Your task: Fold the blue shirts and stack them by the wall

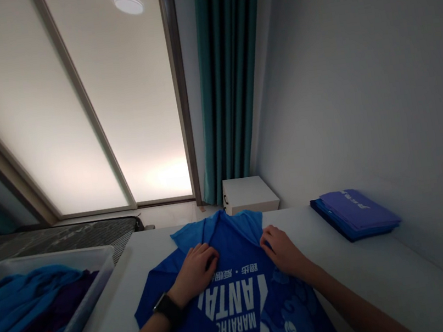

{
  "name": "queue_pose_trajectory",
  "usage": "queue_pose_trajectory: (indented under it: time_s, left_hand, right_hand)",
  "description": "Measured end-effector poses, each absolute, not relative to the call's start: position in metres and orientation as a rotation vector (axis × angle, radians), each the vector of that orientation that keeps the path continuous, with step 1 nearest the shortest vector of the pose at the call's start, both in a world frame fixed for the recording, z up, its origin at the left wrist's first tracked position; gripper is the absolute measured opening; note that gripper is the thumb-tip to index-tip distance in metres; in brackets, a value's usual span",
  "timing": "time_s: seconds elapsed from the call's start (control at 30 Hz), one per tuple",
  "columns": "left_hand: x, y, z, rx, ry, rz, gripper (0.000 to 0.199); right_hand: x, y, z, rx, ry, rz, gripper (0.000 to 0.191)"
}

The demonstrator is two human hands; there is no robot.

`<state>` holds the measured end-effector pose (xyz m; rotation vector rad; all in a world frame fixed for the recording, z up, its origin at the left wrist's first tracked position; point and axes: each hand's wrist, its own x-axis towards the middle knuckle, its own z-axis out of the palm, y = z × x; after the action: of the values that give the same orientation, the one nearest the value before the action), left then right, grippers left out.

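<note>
Left hand (197,269) loosely curled on the blue marathon shirt (233,303), right hand (277,243) pinching its lighter blue edge, shirt spread across the white bench (104,328).

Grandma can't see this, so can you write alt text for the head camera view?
A person's left hand and right hand touch a blue printed shirt spread on a white table. A bin of clothes is at the left, a folded purple-and-blue stack at the right.
</note>
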<state>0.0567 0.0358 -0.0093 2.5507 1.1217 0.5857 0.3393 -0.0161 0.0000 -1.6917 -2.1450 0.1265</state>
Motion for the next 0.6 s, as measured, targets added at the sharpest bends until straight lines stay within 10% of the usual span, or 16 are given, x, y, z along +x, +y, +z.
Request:
queue_pose_trajectory:
  time_s: [0.6]
  left_hand:
    - [-0.032, 0.107, 0.011, 2.044, 2.008, 0.511, 0.031]
  right_hand:
    - [0.331, -0.022, -0.035, -1.684, -2.096, 0.066, 0.024]
